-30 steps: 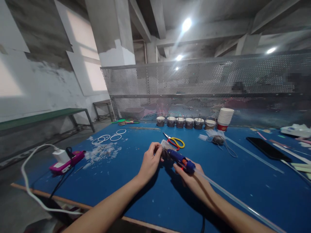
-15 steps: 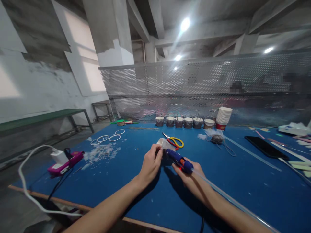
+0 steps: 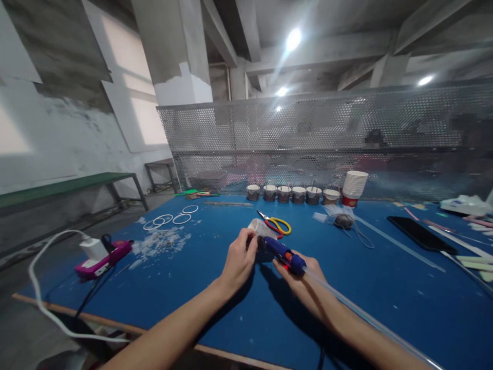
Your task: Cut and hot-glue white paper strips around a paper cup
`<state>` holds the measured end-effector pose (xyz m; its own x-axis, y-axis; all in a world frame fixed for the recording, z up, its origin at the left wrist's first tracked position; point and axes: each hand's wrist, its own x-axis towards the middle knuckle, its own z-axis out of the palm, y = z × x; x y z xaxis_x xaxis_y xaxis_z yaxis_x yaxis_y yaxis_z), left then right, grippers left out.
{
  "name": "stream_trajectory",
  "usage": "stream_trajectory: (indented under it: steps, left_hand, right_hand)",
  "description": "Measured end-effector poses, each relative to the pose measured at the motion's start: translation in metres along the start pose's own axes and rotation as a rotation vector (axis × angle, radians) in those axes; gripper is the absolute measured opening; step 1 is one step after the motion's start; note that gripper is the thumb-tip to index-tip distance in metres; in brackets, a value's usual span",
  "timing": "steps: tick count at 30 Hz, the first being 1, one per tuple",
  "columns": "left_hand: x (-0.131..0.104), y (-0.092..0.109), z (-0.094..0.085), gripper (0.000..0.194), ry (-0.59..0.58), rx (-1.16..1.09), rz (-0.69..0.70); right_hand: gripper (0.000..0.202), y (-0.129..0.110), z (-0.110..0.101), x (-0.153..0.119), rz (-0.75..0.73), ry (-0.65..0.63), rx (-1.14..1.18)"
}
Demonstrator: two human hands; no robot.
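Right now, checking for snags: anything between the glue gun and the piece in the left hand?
Nothing visible, though it's dark there. The glue gun in the right hand points at the whitish piece in the left hand; the scissors lie beyond.

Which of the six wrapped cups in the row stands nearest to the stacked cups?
The rightmost wrapped cup, just beside the stacked cups; the other five, farther left, look greyer.
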<state>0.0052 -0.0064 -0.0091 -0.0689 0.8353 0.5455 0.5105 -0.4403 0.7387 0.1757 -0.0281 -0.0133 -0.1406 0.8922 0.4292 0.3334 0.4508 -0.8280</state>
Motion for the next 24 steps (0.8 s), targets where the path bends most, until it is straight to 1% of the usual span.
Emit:
stream_trajectory:
  steps: [4, 11, 15, 18, 24]
  left_hand:
    - [0.0006, 0.0005, -0.0003, 0.014, 0.015, 0.036, -0.004]
    - [-0.0006, 0.0015, 0.0, 0.013, -0.016, 0.053, 0.018]
    - [0.0005, 0.0013, -0.0015, 0.014, 0.0, 0.032, -0.013]
    - [0.0014, 0.0014, -0.002, 0.014, 0.004, 0.021, -0.029]
    - [0.0008, 0.0009, -0.0007, 0.014, -0.004, 0.017, -0.01]
  right_hand:
    - [0.029, 0.0004, -0.0005, -0.0003, 0.016, -0.018, -0.02]
    - [0.027, 0.0029, -0.0002, 0.0018, 0.014, -0.006, -0.022]
    - [0.028, 0.0076, -0.0001, 0.0036, 0.016, 0.007, -0.05]
    - [0.029, 0.0061, -0.0011, 0.0032, 0.034, -0.008, -0.052]
    - [0.027, 0.0025, -0.0019, 0.003, 0.076, -0.029, -0.006]
